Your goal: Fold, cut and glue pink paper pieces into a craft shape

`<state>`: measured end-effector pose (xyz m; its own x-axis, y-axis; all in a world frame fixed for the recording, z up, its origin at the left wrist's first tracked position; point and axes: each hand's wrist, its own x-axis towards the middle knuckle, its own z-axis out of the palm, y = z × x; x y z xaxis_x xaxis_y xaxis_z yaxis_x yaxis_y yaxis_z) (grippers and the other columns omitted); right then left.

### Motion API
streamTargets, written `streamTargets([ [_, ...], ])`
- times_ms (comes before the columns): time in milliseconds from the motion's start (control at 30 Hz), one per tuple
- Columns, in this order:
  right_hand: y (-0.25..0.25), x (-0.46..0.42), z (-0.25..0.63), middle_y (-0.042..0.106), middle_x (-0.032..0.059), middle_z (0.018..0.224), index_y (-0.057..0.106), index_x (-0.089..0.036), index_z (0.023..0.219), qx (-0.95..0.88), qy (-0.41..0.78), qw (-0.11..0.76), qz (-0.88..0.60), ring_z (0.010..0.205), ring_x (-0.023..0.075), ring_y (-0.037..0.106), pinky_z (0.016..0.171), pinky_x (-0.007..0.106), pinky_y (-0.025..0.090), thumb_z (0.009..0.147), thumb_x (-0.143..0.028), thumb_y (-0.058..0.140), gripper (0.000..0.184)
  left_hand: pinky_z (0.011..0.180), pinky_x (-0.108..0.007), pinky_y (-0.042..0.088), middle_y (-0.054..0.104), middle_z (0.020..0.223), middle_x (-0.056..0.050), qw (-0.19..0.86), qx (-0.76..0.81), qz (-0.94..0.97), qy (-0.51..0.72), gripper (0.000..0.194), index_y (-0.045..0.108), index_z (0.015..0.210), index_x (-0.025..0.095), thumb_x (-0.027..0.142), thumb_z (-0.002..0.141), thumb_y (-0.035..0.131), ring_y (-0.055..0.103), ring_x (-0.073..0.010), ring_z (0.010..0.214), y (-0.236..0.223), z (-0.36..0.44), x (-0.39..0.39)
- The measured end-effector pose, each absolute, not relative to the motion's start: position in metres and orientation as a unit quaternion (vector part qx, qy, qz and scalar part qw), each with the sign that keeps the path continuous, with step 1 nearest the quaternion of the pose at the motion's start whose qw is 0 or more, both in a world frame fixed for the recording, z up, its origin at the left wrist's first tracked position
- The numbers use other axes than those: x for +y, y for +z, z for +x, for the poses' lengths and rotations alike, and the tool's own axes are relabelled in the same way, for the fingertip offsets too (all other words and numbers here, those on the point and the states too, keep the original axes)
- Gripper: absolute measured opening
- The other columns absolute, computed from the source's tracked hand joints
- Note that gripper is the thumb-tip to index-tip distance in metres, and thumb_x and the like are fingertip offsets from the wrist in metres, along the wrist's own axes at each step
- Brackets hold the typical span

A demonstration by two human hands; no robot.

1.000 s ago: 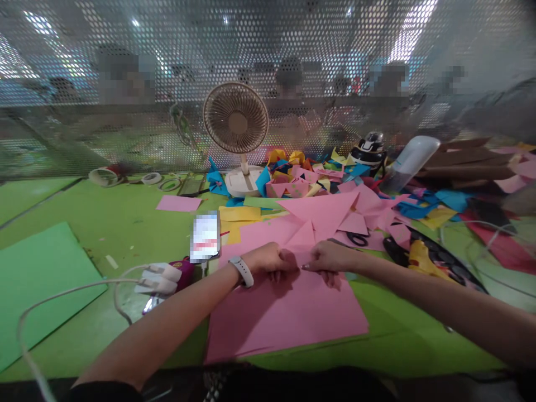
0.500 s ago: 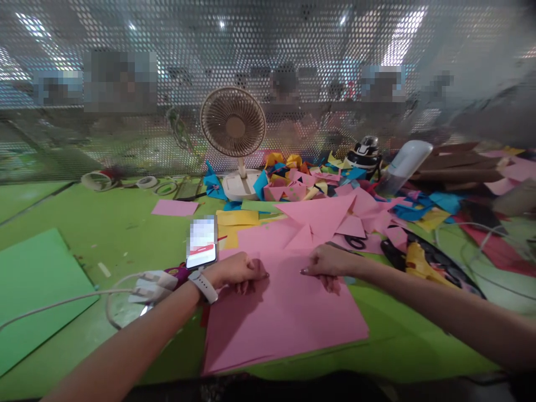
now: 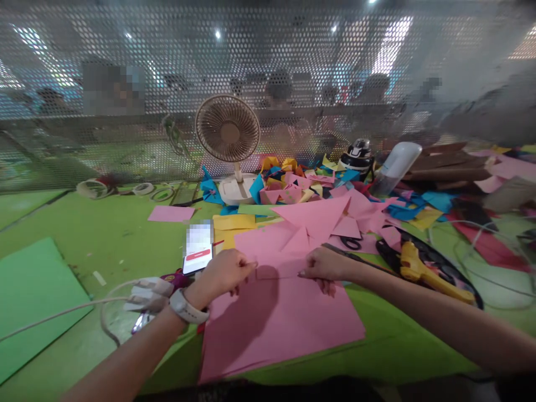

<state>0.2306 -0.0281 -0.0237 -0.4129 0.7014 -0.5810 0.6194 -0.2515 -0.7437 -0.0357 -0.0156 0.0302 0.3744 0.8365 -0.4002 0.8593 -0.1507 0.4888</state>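
Observation:
A large pink paper sheet (image 3: 285,318) lies on the green table in front of me, on top of more pink sheets. My left hand (image 3: 226,272), with a white watch on its wrist, pinches the sheet's far edge, which is lifted into a narrow folded strip (image 3: 278,272). My right hand (image 3: 324,267) is closed on the same edge further right, fingers curled over the paper. Folded pink triangles (image 3: 318,215) lie just beyond my hands.
A phone (image 3: 197,247) lies left of my left hand, with a white charger and cable (image 3: 148,293) beside it. Scissors (image 3: 350,242), a yellow glue gun (image 3: 422,269), a desk fan (image 3: 228,131), tape rolls (image 3: 91,188) and a heap of coloured paper scraps (image 3: 293,181) fill the back. A green sheet (image 3: 29,296) lies left.
My left hand slid left along the sheet's far edge, away from the right hand, then lifted slightly with the edge. The right hand stayed in place.

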Motion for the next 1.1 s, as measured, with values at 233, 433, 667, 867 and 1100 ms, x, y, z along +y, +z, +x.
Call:
streamTargets([
  [233, -0.014, -0.066, 0.247, 0.06, -0.0016, 0.052, 0.049, -0.019, 0.071, -0.636, 0.514, 0.141, -0.557, 0.041, 0.0129, 0.058, 0.038, 0.021, 0.045, 0.08, -0.053, 0.051, 0.036, 0.097, -0.037, 0.037, 0.052, 0.129, -0.01, 0.108, 0.35, 0.924, 0.113, 0.046, 0.046, 0.127, 0.019, 0.046, 0.091, 0.039, 0.048, -0.0235, 0.117, 0.007, 0.002, -0.036],
  [433, -0.008, -0.094, 0.296, 0.065, 0.0057, 0.091, 0.061, -0.022, 0.089, -0.732, 0.125, 0.169, -0.649, 0.083, 0.021, 0.062, 0.073, 0.032, 0.046, 0.085, -0.044, 0.048, 0.026, 0.11, -0.049, 0.016, 0.019, 0.15, -0.007, 0.062, 0.304, 0.947, 0.081, 0.069, 0.017, 0.144, 0.026, 0.061, 0.087, 0.034, 0.013, -0.0275, 0.138, -0.02, 0.0, -0.039],
  [667, -0.032, -0.096, 0.336, 0.062, 0.0088, 0.088, 0.062, -0.021, 0.093, -0.728, -0.013, 0.118, -0.675, 0.085, 0.0248, 0.06, 0.075, 0.036, 0.045, 0.085, -0.043, 0.046, 0.029, 0.109, -0.051, 0.012, 0.015, 0.15, -0.009, 0.068, 0.303, 0.95, 0.038, 0.074, 0.015, 0.145, 0.025, 0.066, 0.085, 0.03, 0.01, -0.0313, 0.137, -0.027, -0.007, -0.038],
  [867, -0.039, -0.092, 0.349, 0.061, 0.0084, 0.09, 0.06, -0.02, 0.096, -0.727, 0.033, 0.116, -0.676, 0.084, 0.0238, 0.06, 0.074, 0.035, 0.045, 0.084, -0.044, 0.047, 0.029, 0.108, -0.052, 0.014, 0.014, 0.15, -0.01, 0.071, 0.315, 0.946, 0.034, 0.077, 0.017, 0.144, 0.024, 0.068, 0.083, 0.031, 0.012, -0.033, 0.137, -0.023, -0.014, -0.043],
  [1100, -0.037, -0.092, 0.355, 0.061, 0.008, 0.09, 0.062, -0.022, 0.097, -0.742, 0.063, 0.131, -0.654, 0.085, 0.0237, 0.06, 0.074, 0.035, 0.047, 0.085, -0.048, 0.045, 0.033, 0.11, -0.052, 0.01, 0.016, 0.151, -0.006, 0.067, 0.308, 0.946, 0.072, 0.076, 0.015, 0.144, 0.028, 0.068, 0.082, 0.033, 0.011, -0.0304, 0.137, -0.018, -0.013, -0.05],
])
